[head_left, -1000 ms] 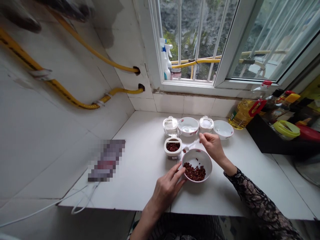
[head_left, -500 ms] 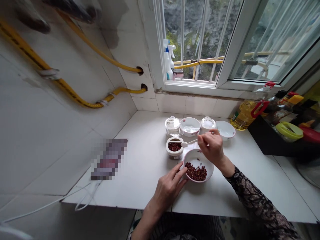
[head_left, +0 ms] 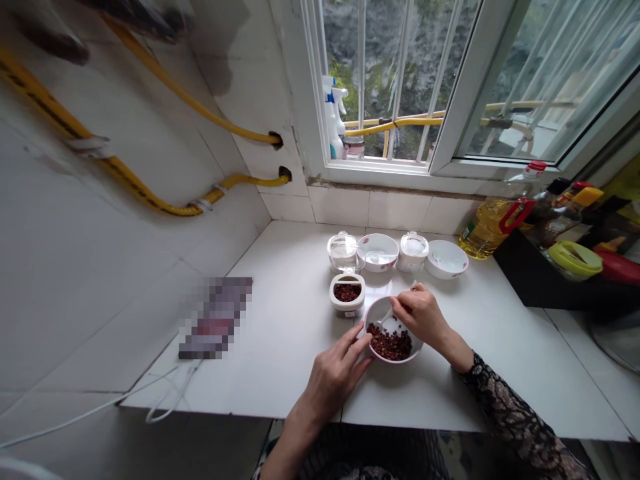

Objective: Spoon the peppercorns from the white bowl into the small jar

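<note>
White counter (head_left: 280, 347), near front edge: white bowl (head_left: 387, 307) of dried red peppercorns (head_left: 390, 345), left hand (head_left: 333, 377) with fingers (head_left: 356, 345) spread open against its rim, right hand (head_left: 420, 313) with fingers (head_left: 400, 305) pinched narrow on small white spoon (head_left: 384, 319) dipping into bowl, open tub (head_left: 347, 303) of peppercorns just behind

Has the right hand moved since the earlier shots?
Yes: judged against the white jar, the right hand has moved down-frame, away from the jar, to above the white bowl, its spoon now reaching in.
</note>
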Available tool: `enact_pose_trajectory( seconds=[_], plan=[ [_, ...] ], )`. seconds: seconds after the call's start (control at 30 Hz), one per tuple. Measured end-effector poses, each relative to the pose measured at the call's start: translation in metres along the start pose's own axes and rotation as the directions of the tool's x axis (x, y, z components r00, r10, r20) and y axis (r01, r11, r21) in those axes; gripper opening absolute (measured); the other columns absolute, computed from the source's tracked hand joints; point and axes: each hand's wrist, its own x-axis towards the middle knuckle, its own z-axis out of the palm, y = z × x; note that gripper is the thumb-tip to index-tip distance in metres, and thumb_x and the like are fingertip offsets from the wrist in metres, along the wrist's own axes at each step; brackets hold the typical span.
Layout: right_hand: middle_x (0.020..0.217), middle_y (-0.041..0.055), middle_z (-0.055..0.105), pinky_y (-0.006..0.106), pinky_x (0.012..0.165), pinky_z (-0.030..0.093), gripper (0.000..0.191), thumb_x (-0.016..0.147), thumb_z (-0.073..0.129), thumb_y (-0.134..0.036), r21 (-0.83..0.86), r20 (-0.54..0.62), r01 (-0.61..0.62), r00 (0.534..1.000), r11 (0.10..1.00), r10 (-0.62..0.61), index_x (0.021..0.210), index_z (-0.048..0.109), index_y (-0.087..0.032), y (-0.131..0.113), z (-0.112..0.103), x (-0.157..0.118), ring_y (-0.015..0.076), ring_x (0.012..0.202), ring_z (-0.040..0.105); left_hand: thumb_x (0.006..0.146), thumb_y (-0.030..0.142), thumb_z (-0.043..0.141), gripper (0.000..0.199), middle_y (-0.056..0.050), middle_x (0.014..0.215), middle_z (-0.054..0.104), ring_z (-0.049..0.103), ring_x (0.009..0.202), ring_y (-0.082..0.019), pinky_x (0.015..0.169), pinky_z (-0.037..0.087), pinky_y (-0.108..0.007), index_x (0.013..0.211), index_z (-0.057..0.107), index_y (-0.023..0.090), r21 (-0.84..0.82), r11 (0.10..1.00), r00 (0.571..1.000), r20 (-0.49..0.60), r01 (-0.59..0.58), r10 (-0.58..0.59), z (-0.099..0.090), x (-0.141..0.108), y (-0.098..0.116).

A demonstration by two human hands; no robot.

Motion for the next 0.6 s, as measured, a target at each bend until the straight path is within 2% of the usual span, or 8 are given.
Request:
enact_pose_trajectory(
  seconds=[0.17, 0.33, 0.43, 0.5, 0.6],
  plan=[
    [0.045, -0.0039, 0.042, 0.025, 0.059, 0.034, 0.045, 0.093, 0.047, -0.031, 0.144, -0.001, -0.222, 0.974, 0.964, 0.225, 0.05, 0.041, -0.019, 0.003, -0.004, 0.0, 0.0092, 0.048, 0.035, 0.098, 0.023, 0.052, 0.033, -0.016, 0.126, 0.066, 0.068, 0.11, -0.023, 0.086, 0.06, -0.029, 0.13, 0.054, 0.017, -0.005, 1.0, 1.0, 0.006, 0.003, -0.003, 0.0, 0.0, -0.001],
    [0.048, -0.0028, 0.041, 0.024, 0.049, 0.03, 0.047, 0.09, 0.048, -0.046, 0.358, 0.121, -0.471, 0.879, 0.806, 0.461, 0.051, 0.045, -0.019, 0.007, -0.011, -0.001, 0.0094, 0.048, 0.037, 0.099, 0.023, 0.051, 0.031, -0.016, 0.126, 0.066, 0.068, 0.11, -0.023, 0.085, 0.06, -0.029, 0.129, 0.054, 0.016, 0.003, 1.0, 1.0, 0.004, 0.003, -0.003, 0.0, 0.0, 0.0],
    [0.047, -0.0034, 0.04, 0.024, 0.045, 0.026, 0.05, 0.088, 0.049, -0.053, 0.44, 0.165, -0.526, 0.844, 0.728, 0.51, 0.051, 0.046, -0.019, 0.008, -0.011, -0.001, 0.009, 0.046, 0.034, 0.098, 0.023, 0.052, 0.032, -0.016, 0.127, 0.065, 0.068, 0.111, -0.023, 0.086, 0.06, -0.029, 0.13, 0.054, 0.016, 0.006, 1.0, 1.0, 0.006, 0.003, -0.003, 0.0, -0.001, 0.0],
    [0.047, -0.0034, 0.04, 0.024, 0.045, 0.026, 0.049, 0.089, 0.048, -0.051, 0.424, 0.154, -0.52, 0.848, 0.742, 0.507, 0.052, 0.046, -0.019, 0.009, -0.011, -0.001, 0.0092, 0.045, 0.034, 0.098, 0.023, 0.052, 0.033, -0.016, 0.127, 0.066, 0.068, 0.11, -0.023, 0.086, 0.06, -0.029, 0.131, 0.054, 0.017, 0.008, 1.0, 1.0, 0.007, 0.003, -0.004, 0.0, -0.001, 0.0],
    [0.046, -0.0033, 0.041, 0.025, 0.052, 0.03, 0.047, 0.092, 0.047, -0.042, 0.247, 0.05, -0.415, 0.908, 0.876, 0.416, 0.051, 0.041, -0.02, 0.01, -0.01, -0.002, 0.0097, 0.047, 0.036, 0.099, 0.023, 0.051, 0.031, -0.016, 0.125, 0.066, 0.069, 0.109, -0.022, 0.083, 0.061, -0.028, 0.13, 0.054, 0.017, 0.014, 1.0, 1.0, 0.003, -0.001, 0.001, 0.0, 0.0, 0.0]
  ],
)
